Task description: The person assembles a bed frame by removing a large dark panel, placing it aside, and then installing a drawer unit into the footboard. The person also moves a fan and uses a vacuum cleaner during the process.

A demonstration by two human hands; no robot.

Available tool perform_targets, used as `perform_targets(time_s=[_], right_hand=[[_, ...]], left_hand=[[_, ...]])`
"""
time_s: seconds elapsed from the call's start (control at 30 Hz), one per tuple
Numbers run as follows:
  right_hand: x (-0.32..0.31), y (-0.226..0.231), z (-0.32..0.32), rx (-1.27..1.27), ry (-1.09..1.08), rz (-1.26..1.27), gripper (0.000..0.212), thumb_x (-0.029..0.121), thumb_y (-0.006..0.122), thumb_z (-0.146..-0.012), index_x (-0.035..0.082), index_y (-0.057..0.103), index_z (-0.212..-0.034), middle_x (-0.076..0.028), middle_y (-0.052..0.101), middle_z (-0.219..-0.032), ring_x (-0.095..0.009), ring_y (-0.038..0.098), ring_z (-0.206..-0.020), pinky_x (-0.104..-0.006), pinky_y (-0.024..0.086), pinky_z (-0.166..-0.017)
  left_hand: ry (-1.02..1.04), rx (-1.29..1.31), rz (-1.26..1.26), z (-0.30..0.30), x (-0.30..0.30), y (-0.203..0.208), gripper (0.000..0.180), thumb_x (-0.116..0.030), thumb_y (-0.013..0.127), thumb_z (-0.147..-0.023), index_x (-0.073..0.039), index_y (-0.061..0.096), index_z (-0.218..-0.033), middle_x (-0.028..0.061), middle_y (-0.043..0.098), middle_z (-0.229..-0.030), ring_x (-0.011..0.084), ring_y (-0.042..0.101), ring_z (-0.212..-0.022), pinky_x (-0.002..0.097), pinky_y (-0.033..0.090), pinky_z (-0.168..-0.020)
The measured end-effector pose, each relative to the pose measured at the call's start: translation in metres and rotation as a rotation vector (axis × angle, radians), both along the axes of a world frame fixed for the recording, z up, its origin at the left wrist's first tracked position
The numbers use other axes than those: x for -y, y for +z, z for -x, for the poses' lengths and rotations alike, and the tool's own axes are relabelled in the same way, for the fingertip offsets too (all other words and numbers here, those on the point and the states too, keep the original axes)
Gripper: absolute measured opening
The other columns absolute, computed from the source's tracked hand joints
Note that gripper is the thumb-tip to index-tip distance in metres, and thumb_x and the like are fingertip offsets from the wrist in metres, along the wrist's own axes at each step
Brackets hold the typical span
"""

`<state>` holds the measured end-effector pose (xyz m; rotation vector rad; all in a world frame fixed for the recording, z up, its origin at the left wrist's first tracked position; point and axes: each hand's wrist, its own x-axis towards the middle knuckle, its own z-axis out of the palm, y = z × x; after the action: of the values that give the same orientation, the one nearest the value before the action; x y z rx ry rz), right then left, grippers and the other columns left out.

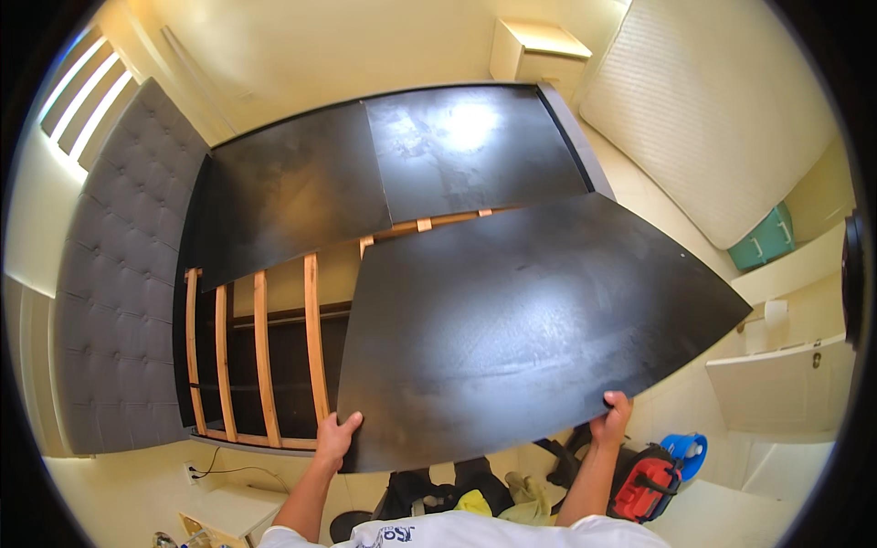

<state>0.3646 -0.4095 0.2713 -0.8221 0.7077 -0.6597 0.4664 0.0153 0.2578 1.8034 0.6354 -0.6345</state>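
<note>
- The bed frame (pixel 577 142) is filling the middle of the room.
- The pale mattress (pixel 713 110) is standing tilted beyond the frame's far foot corner.
- The grey tufted headboard (pixel 128 274) is rising along the frame's head edge.
- The loose black board (pixel 512 320) is slanting across the frame's near half, hiding the near foot corner and reaching past the foot edge.
- Two black panels (pixel 292 192) are lying side by side along the frame's far edge.
- Wooden slats (pixel 264 356) are showing toward the near head corner.
- The left hand (pixel 334 440) and right hand (pixel 612 422) are holding the board's near edge, their fingers grasping it.
</note>
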Motion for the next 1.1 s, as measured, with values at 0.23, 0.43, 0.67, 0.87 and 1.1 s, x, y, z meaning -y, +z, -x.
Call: perform_targets(time_s=[0.23,0.43,0.67,0.87,1.1], right_hand=[[0.010,0.078,0.007,0.060,0.061,0.138,0.054,0.002,0.047,-0.056,-0.001,0.042,-0.109,-0.009,0.051,-0.097,-0.023,0.052,-0.089,-0.0343,0.043,-0.081],[0.097,0.003,-0.073,0.133,0.220,0.047,0.023,0.005,0.050,-0.066,0.000,0.053,-0.088,-0.008,0.054,-0.090,-0.021,0.053,-0.085,-0.0346,0.045,-0.078],[0.131,-0.122,-0.254,0.154,0.096,-0.193,0.050,-0.008,0.044,-0.067,0.011,0.039,-0.113,-0.009,0.043,-0.109,-0.026,0.045,-0.099,-0.0427,0.042,-0.083],[0.066,-0.222,-0.239,-0.001,0.339,-0.465,0.044,0.012,0.038,-0.081,0.007,0.026,-0.122,-0.014,0.027,-0.127,-0.039,0.034,-0.111,-0.0502,0.039,-0.085],[0.028,-0.284,-0.303,-0.112,0.322,-0.557,0.081,0.026,0.054,-0.078,0.008,-0.002,-0.133,-0.012,-0.009,-0.139,-0.042,0.014,-0.123,-0.0504,0.024,-0.094]], left_hand=[[0.099,0.099,0.147,0.041,0.024,0.000,0.027,-0.017,0.063,-0.074,0.003,0.055,-0.090,0.0056,0.058,-0.082,0.0120,0.053,-0.072,0.0267,0.043,-0.066],[0.044,0.262,0.347,-0.070,0.084,-0.033,0.027,-0.014,0.058,-0.077,0.003,0.053,-0.097,0.0072,0.058,-0.089,0.0145,0.053,-0.079,0.0289,0.043,-0.072],[0.074,0.232,0.141,-0.241,0.117,-0.105,0.028,-0.014,0.063,-0.072,0.008,0.056,-0.088,0.0112,0.059,-0.079,0.0176,0.056,-0.068,0.0301,0.045,-0.060],[0.019,0.356,-0.043,-0.263,0.102,-0.163,0.030,-0.013,0.064,-0.070,0.006,0.055,-0.091,0.0130,0.060,-0.084,0.0183,0.057,-0.071,0.0314,0.046,-0.062],[0.234,0.227,0.308,-0.278,0.060,-0.189,0.070,-0.030,0.056,-0.079,-0.003,0.017,-0.130,0.0159,0.023,-0.133,0.0238,0.027,-0.120,0.0357,0.032,-0.090]])
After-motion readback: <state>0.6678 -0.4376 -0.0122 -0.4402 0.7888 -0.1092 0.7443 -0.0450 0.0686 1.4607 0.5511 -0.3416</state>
